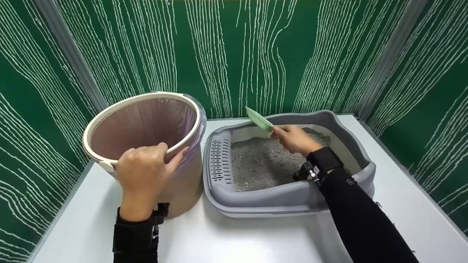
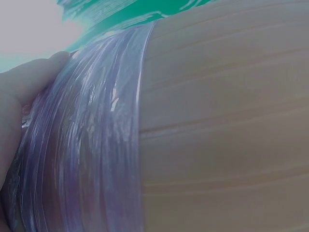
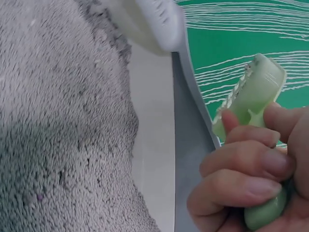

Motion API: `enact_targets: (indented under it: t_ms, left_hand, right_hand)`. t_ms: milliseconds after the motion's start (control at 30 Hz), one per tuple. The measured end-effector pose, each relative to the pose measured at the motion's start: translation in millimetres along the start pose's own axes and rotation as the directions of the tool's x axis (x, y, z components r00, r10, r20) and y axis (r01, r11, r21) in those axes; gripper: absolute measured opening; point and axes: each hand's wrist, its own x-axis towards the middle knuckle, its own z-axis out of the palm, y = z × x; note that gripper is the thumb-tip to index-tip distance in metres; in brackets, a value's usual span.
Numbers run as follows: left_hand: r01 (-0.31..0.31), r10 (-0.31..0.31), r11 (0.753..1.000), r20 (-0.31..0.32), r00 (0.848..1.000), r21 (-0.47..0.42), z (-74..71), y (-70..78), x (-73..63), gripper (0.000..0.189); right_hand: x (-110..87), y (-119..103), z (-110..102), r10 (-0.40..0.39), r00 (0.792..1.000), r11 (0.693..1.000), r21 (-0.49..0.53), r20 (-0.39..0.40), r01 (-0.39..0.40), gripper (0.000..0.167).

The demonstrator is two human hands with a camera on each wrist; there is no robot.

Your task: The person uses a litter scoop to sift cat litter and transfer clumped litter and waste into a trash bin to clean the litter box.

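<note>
My left hand [image 1: 144, 173] grips the near rim of a beige trash can [image 1: 184, 182] at the left, which tilts a little. A clear purplish bag [image 2: 113, 96] lines the can and folds down over its outside; the left thumb lies against this bag in the left wrist view. My right hand [image 1: 294, 138] holds a light green litter scoop [image 1: 259, 119] by its handle, fingers curled round it. The scoop's head [image 3: 260, 84] is raised above the back rim of the grey litter box [image 1: 263, 201]. Grey litter [image 1: 259, 164] covers the box floor below the right hand.
A slotted step [image 1: 221, 160] forms the left end of the litter box, right beside the trash can. Both stand on a white table [image 1: 234, 241]. Green panels [image 1: 234, 54] with white wavy lines and grey posts [image 1: 391, 54] close off the back and sides.
</note>
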Motion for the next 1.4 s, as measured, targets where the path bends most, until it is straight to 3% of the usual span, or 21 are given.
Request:
enact_targets:
  t_ms: [167, 333, 467, 633, 867, 1000, 1133, 1400]
  left_hand:
    - [0.004, -0.004, 1.000, 0.003, 1.000, -0.001, -0.4, 0.0, 0.4, 0.062]
    - [0.003, -0.003, 1.000, 0.004, 1.000, 0.001, -0.4, 0.4, 1.0, 0.062]
    - [0.002, -0.002, 1.000, 0.013, 1.000, 0.006, -0.9, 0.7, 0.3, 0.061]
    - [0.003, -0.003, 1.000, 0.020, 1.000, 0.003, -2.7, 0.9, -1.6, 0.062]
    - [0.009, -0.009, 1.000, 0.029, 1.000, 0.004, -2.2, 1.4, 0.4, 0.062]
    - [0.002, -0.002, 1.000, 0.031, 1.000, 0.007, -2.8, 1.3, 1.2, 0.062]
    - [0.000, 0.000, 1.000, 0.033, 0.999, 0.006, -3.1, 1.0, 1.9, 0.062]
    - [-0.009, 0.007, 1.000, 0.055, 0.998, 0.027, -2.0, -1.3, 0.2, 0.062]
  right_hand:
    - [-1.8, -1, -2, 0.012, 1.000, 0.999, 0.044, 0.013, -0.012, 0.054]
    - [-1.3, -1, -2, -0.005, 1.000, 1.000, 0.007, 0.011, 0.005, 0.054]
    - [0.9, 1, -1, -0.047, 0.999, 0.994, -0.102, -0.019, 0.045, 0.044]
    - [1.8, -2, 4, -0.117, 0.988, 0.955, -0.284, -0.100, 0.084, 0.029]
    - [-3.1, -21, 1, -0.124, 0.980, 0.927, -0.370, -0.157, 0.058, 0.027]
    - [-8.9, -48, -1, -0.093, 0.990, 0.939, -0.341, -0.108, 0.051, 0.033]
    - [-14.5, -96, 0, -0.116, 0.991, 0.948, -0.306, -0.069, 0.090, 0.038]
    - [-23.0, -194, 31, -0.244, 0.969, 0.882, -0.407, 0.038, 0.238, 0.037]
